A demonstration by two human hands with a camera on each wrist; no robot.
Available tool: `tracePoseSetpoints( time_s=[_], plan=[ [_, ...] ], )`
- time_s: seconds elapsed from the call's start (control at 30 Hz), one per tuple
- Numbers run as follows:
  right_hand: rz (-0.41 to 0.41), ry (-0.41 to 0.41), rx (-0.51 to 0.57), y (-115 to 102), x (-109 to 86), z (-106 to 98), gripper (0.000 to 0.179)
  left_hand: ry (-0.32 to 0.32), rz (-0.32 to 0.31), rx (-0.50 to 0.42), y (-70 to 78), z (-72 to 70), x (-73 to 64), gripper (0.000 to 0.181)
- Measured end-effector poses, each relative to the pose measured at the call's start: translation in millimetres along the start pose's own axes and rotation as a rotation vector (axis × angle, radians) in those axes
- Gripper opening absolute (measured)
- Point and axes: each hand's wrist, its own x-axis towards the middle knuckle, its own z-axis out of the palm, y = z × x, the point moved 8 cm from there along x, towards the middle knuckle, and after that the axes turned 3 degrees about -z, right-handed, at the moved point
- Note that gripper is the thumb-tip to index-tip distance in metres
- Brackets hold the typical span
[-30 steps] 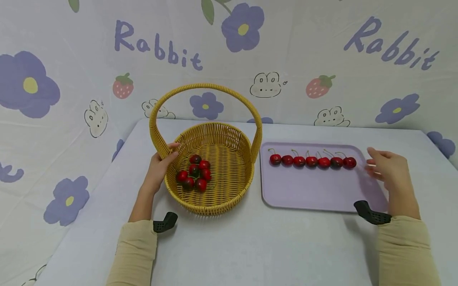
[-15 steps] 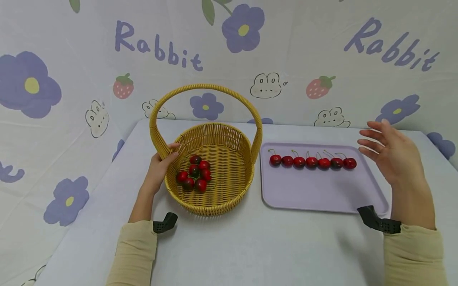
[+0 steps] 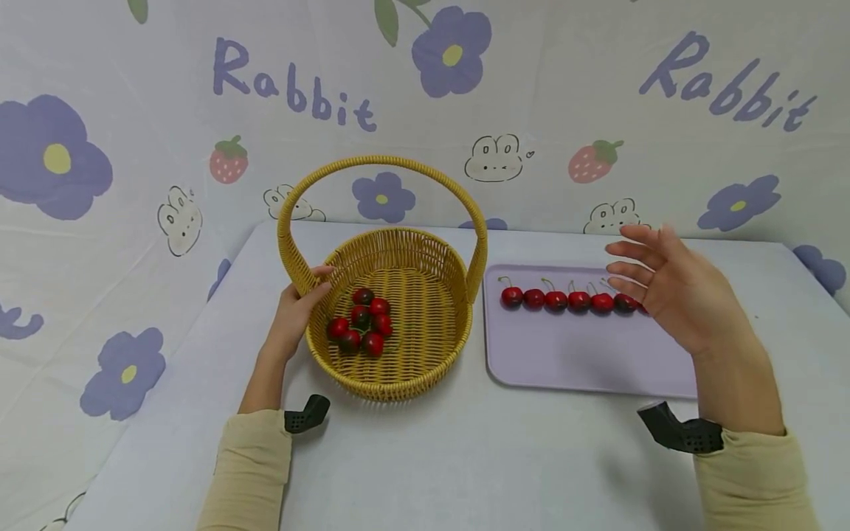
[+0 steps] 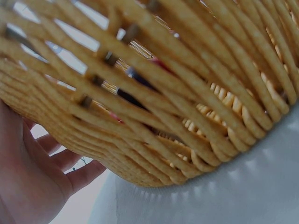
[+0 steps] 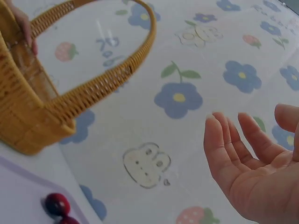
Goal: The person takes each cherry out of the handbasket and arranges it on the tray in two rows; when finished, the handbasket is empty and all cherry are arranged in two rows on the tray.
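Nearer than the fingers are beige sleeves (image 3: 252, 468) and black wrist devices (image 3: 307, 414). The right hand (image 3: 687, 299) hovers above the right end of a lilac tray (image 3: 564, 358), its fingers loosely spread. To the left of those fingertips runs a row of stemmed red cherries (image 3: 555, 300), the rightmost partly hidden by the hand. The left hand (image 3: 292, 317) grips a yellow wicker basket (image 3: 388, 387) at its handle's foot; just right of its fingers, inside, sit clustered cherries (image 3: 360, 316). Beyond all fingers, a floral cloth (image 3: 564, 81) reads "Rabbit" twice in purple.
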Motion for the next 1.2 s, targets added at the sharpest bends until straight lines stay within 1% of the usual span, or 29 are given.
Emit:
tracePoseSetpoints(
  time_s=[0.13, 0.3, 0.4, 0.53, 0.73, 0.87, 0.93, 1.1, 1.2],
  plan=[
    [0.021, -0.068, -0.035, 9.6, 2.2, 21.0, 0.042, -0.001, -0.002, -0.002, 0.8, 0.4, -0.5, 0.042],
    [0.076, -0.150, -0.010, 26.1, 5.9, 44.4, 0.042, -0.004, 0.004, -0.003, 0.8, -0.4, -0.1, 0.042],
    [0.108, -0.185, -0.040, 38.1, 7.4, 55.1, 0.042, -0.008, 0.014, 0.001, 1.1, -0.5, 0.5, 0.042],
    [0.166, -0.196, -0.124, 59.0, 9.4, 63.9, 0.040, -0.011, 0.015, 0.005, 0.4, -0.2, 1.3, 0.042],
    [0.275, -0.171, -0.209, 95.6, 14.8, 71.7, 0.036, -0.006, 0.010, -0.001, -3.3, -1.5, 2.5, 0.042],
    [0.343, -0.152, -0.256, 114.7, 18.0, 76.6, 0.040, -0.009, 0.015, -0.001, -3.8, -2.0, 2.8, 0.041],
    [0.370, -0.157, -0.276, 122.0, 19.8, 80.5, 0.044, -0.010, 0.015, -0.001, -3.5, -1.7, 3.0, 0.041],
    [0.393, -0.213, -0.288, 133.3, 27.6, 95.7, 0.041, -0.007, 0.017, -0.001, -3.8, -1.5, 3.5, 0.041],
    [0.418, -0.226, -0.322, 140.1, 34.0, 103.0, 0.042, -0.008, 0.026, -0.003, -4.2, -1.7, 4.1, 0.041]
  ],
)
